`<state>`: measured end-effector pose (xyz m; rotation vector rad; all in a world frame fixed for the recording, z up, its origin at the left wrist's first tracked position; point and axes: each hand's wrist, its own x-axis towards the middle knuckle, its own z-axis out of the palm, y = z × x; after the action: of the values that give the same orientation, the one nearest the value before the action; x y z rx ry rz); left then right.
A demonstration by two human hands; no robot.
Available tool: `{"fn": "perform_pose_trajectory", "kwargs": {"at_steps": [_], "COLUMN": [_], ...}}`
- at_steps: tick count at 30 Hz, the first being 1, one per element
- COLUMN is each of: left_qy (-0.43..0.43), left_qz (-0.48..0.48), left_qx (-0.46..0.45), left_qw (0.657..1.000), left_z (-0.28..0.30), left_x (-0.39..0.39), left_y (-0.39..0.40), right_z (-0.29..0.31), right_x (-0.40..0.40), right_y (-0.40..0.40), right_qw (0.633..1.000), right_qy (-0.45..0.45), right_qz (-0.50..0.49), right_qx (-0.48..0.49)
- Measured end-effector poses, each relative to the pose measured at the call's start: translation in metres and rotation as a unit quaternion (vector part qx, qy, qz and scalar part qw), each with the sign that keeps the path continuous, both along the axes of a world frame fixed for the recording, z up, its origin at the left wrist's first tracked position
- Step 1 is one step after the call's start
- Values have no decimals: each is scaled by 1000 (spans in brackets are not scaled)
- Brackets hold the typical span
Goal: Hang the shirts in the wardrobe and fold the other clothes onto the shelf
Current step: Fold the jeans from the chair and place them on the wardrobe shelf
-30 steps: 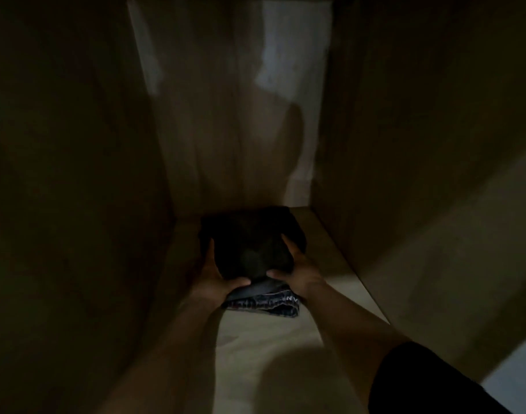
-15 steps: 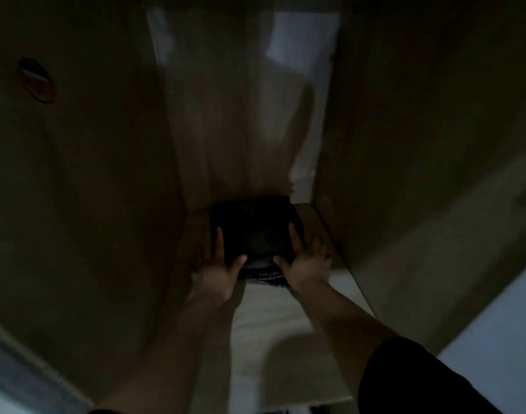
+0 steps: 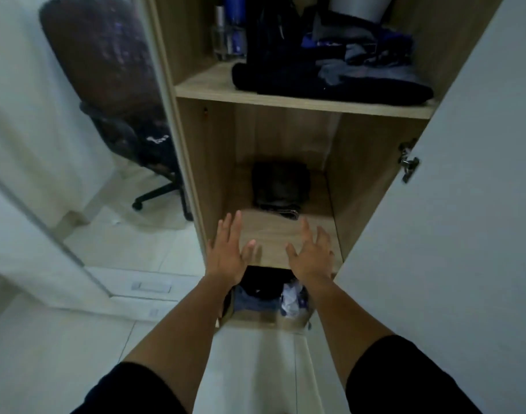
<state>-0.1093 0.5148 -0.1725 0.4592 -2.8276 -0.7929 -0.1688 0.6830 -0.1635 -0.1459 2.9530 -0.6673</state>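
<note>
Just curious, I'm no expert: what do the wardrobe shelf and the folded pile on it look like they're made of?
The shelf looks like light wood-grain laminate board, matte, with printed-looking streaks and a flat banded front edge. The folded pile is dark soft fabric; the bluish ribbed bottom layer hints at denim, though it is too dim to be sure.

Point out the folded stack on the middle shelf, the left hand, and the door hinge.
folded stack (image 3: 281, 186): head view, top of dark pile.
left hand (image 3: 227, 255): head view, back of hand.
door hinge (image 3: 408, 164): head view, metal bracket.

Dark office chair (image 3: 112, 94) on castors left of the cabinet, on pale tiled floor (image 3: 76, 348). Clear bottle (image 3: 223, 37) at upper compartment's back left. Metal hinge (image 3: 408, 164) on the white open door (image 3: 465, 234).
</note>
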Motion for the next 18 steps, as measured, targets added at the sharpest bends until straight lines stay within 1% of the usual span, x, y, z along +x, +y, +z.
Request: {"fn": "perform_pose_trajectory", "kwargs": {"at_steps": [3,9,14,18], "left_qy": [-13,9,16,17], "left_qz": [44,159,267,346], "left_qx": [3,-5,-2,1], "left_qw": [999,987,964,938], "left_z": [18,47,54,54], "left_x": [45,129,209,291], "left_y": [-2,-9,-7,-6], "right_z": [14,46,64,66], "right_x": [32,81,118,162], "right_y": [2,-7,-23,-53], "right_qw": [1000,991,974,956], "right_qy": [-8,16,36,34], "right_qz": [25,133,222,288], "right_qx": [4,-12,-34,-43]}}
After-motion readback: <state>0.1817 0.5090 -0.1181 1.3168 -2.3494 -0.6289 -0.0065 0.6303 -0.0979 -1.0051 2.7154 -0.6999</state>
